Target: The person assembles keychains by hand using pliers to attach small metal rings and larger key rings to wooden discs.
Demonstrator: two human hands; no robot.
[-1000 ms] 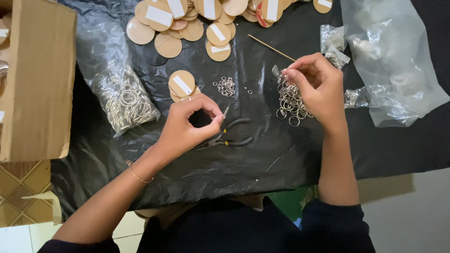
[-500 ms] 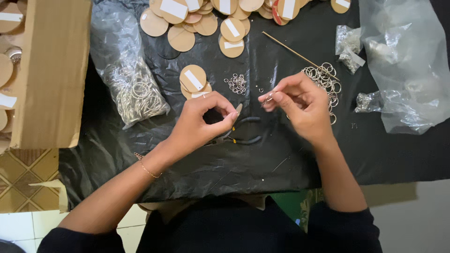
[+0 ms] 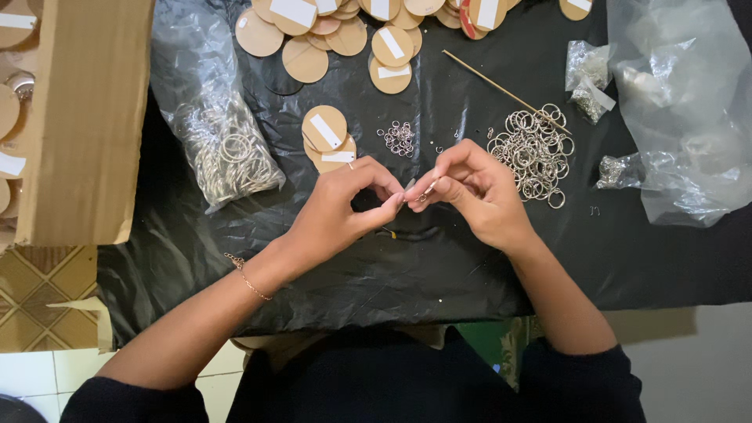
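Your fingers (image 3: 392,196) on both hands are pinched together around one tiny metal bit (image 3: 423,196), too small to tell what it is. Your left hand (image 3: 341,207) and right hand (image 3: 478,192) meet tip to tip above the black plastic sheet (image 3: 439,266) on the counter. A pile of silver rings (image 3: 533,149) lies just beside your right hand. Two round wooden discs (image 3: 327,137) sit near your left hand.

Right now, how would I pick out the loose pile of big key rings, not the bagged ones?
Start from the black plastic sheet covering the table. Look just beyond the right hand, where a thin wooden stick lies slanted. The loose pile of large silver rings sits under its lower end, unbagged, and its rings are far bigger than the tiny jump rings to its left.
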